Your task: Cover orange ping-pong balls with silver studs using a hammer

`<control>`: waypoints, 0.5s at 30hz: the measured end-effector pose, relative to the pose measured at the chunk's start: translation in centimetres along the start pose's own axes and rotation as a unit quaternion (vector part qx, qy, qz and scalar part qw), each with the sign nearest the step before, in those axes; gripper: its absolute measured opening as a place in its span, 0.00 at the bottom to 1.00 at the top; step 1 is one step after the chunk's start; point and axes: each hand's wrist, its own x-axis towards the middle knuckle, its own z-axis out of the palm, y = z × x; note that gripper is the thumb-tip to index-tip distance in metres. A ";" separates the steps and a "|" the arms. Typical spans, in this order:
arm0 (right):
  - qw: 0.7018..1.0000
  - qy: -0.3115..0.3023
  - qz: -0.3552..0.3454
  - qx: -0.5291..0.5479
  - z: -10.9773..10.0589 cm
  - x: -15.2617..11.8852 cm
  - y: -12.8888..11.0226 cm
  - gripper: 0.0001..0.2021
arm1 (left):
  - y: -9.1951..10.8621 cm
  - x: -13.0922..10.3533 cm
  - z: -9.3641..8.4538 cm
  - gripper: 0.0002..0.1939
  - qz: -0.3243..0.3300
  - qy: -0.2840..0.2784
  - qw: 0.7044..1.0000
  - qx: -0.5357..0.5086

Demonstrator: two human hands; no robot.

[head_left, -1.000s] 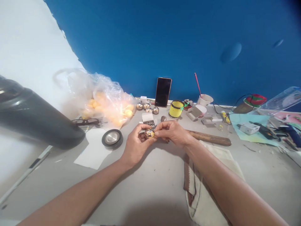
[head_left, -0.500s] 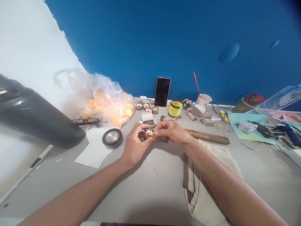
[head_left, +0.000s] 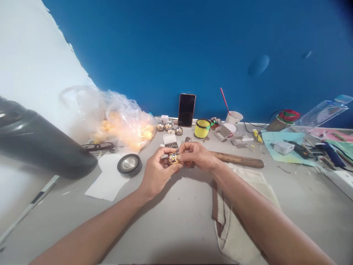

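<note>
Between the thumb and fingers of my left hand (head_left: 157, 170) is a small yellow ball with shiny metallic pieces on it (head_left: 173, 158). My right hand (head_left: 197, 156) has its thumb and index finger pinched at the ball's right side; whether a tiny piece is between them is too small to tell. Just behind my hands stands an open small white box (head_left: 170, 140) with shiny bits inside. A hammer with a wooden handle (head_left: 239, 159) lies behind my right hand, its head partly hidden. Several similar decorated balls (head_left: 179, 131) sit farther back.
A plastic bag of yellow balls (head_left: 124, 123) and a dark bottle (head_left: 46, 140) are at the left. A round metal-centred lid (head_left: 129, 164) lies nearby. A phone (head_left: 186, 109) leans on the wall, near a yellow container (head_left: 202, 129). Cloth (head_left: 248, 191) lies under my right forearm.
The view has shifted slightly, so most objects appear a little farther left and lower. The ball has turned a little in my left hand, and my right fingers remain against it.
</note>
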 end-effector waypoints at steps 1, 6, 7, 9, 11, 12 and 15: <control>1.000 -0.002 0.002 -0.009 0.0 0.0 0.0 0.13 | 0.1 0.0 0.0 0.25 0.003 -0.002 1.000 0.000; 0.999 0.002 0.010 -0.045 0.0 0.0 0.0 0.14 | 0.0 0.2 0.0 0.25 -0.006 -0.020 1.000 -0.005; 0.999 -0.001 0.005 -0.044 -0.1 0.0 0.1 0.14 | -0.1 0.2 0.0 0.25 -0.010 -0.027 1.000 -0.013; 0.999 0.001 -0.016 -0.033 -0.6 0.0 0.0 0.17 | -0.2 0.3 -0.1 0.25 -0.018 -0.041 0.998 -0.036; 0.998 0.032 -0.042 -0.032 -1.4 -0.1 -0.3 0.21 | -0.2 0.5 -0.1 0.23 -0.028 -0.051 0.996 -0.070; 0.996 0.059 -0.049 -0.047 -1.8 -0.1 -0.6 0.21 | -0.3 0.6 -0.1 0.21 -0.036 -0.054 0.994 -0.092; 0.971 0.138 -0.037 -0.193 -3.1 -0.4 -1.4 0.18 | -0.4 1.0 -0.2 0.17 -0.067 -0.054 0.984 -0.154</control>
